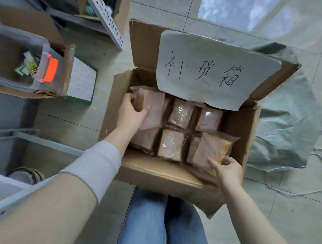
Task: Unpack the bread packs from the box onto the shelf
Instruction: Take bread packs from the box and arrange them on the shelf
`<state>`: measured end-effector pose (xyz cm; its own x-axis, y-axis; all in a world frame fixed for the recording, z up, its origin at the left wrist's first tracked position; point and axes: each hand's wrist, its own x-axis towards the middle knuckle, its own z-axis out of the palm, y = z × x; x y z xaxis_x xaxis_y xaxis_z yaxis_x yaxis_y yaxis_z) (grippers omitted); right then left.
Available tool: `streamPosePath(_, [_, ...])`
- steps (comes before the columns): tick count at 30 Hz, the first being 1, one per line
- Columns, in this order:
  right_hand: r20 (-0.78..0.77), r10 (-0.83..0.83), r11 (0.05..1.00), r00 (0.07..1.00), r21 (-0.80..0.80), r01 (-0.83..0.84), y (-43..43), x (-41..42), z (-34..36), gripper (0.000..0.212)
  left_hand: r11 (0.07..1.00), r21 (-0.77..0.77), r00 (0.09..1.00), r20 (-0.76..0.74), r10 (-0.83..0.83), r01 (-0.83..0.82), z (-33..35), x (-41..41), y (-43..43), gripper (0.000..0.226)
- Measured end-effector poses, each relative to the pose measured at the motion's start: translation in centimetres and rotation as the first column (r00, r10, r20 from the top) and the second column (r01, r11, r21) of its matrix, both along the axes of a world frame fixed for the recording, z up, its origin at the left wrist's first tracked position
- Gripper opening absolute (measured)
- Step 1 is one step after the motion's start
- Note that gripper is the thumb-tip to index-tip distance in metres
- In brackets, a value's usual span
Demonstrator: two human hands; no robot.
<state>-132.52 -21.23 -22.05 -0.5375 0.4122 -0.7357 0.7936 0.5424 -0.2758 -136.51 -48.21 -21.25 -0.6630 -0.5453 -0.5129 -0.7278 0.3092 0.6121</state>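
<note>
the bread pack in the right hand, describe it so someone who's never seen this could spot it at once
Find the open cardboard box on the tiled floor, with a white handwritten sheet on its far flap. Inside, go to the near right corner, where the right hand grips a bread pack by its lower edge. Unlike the packs lying flat beside it, this one is tilted up.

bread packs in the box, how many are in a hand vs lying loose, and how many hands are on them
Bread packs held in a grip: 2, one in the left hand at, one in the right hand at
Bread packs lying loose and clearly visible in the box: 3
Hands: 2
Total packs clearly visible: 5
</note>
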Motion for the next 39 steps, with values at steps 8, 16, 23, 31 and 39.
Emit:
streamPosePath(8, [-0.175, 0.092, 0.954, 0.980, -0.268, -0.137, -1.4, 4.1, 13.6, 0.055, 0.872, 0.246, 0.879, -0.122, 0.461, -0.423, 14.7, 14.8, 0.4, 0.033])
streamPosePath(16, [-0.141, 0.146, 0.613, 0.979, -0.764, -0.202, -10.9, 12.7, 31.7, 0.025, 0.783, 0.214, 0.594, -0.546, 0.591, -0.583, 35.5, 31.6, -4.1, 0.024])
streamPosePath(23, [-0.333, 0.357, 0.257, 0.873, -0.863, -0.435, -19.6, 26.4, 43.6, 0.037, 0.663, 0.385, 0.182, -0.763, 0.620, -0.642, 48.3, 50.5, -8.2, 0.009])
streamPosePath(31, [-0.559, 0.547, -0.144, 0.623, -0.796, -0.588, -30.0, 47.1, 50.7, 0.032, 0.559, 0.306, 0.085, -0.820, 0.566, -0.770, 55.2, 75.7, -12.0, 0.004])
streamPosePath(39, [-0.687, 0.568, -0.243, 0.453, -0.666, -0.705, -43.5, 64.0, 51.9, 0.024, 0.268, 0.212, -0.017, -0.813, 0.582, -0.940, 53.6, 92.7, -19.8, 0.018])
